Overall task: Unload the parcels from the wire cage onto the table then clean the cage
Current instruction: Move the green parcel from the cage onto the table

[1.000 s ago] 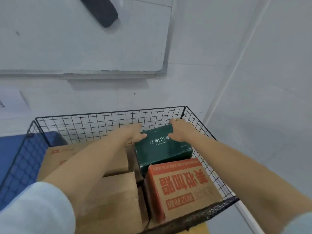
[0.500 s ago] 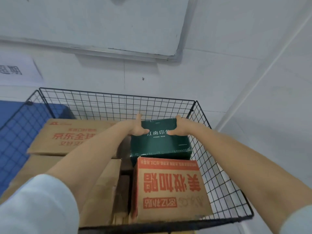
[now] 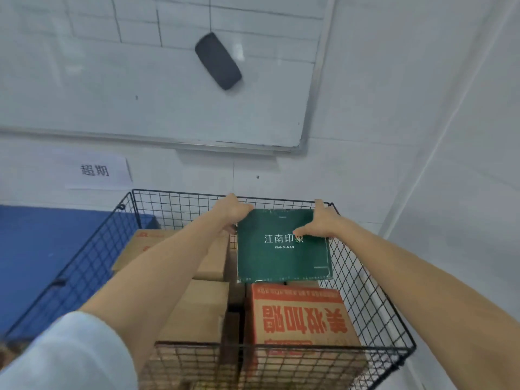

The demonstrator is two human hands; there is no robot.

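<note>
Seen from the head camera, a person leans over one black wire cage (image 3: 92,266) that stands against a white wall. Two bare forearms reach forward into it. The left hand (image 3: 231,212) grips the far left corner of one dark green box (image 3: 281,254), fingers curled over its top edge. The right hand (image 3: 322,223) grips the far right corner, fingers wrapped behind the edge and the thumb pressed on the printed face. The green box is tilted up, its white-lettered top turned toward the camera, held above the other parcels in the back right part of the cage. Below it, at the near right, sits one cardboard box with red lettering (image 3: 301,313). To the left lie two plain brown cartons: the near carton (image 3: 197,311) and the far carton (image 3: 140,243), partly hidden by the left arm; whether more lie beneath cannot be told. On the wall above hangs one whiteboard (image 3: 140,88) with one dark eraser (image 3: 218,61) stuck to it. One paper sign (image 3: 95,171) sits below the board, and a blue surface (image 3: 33,249) lies left of the cage.
</note>
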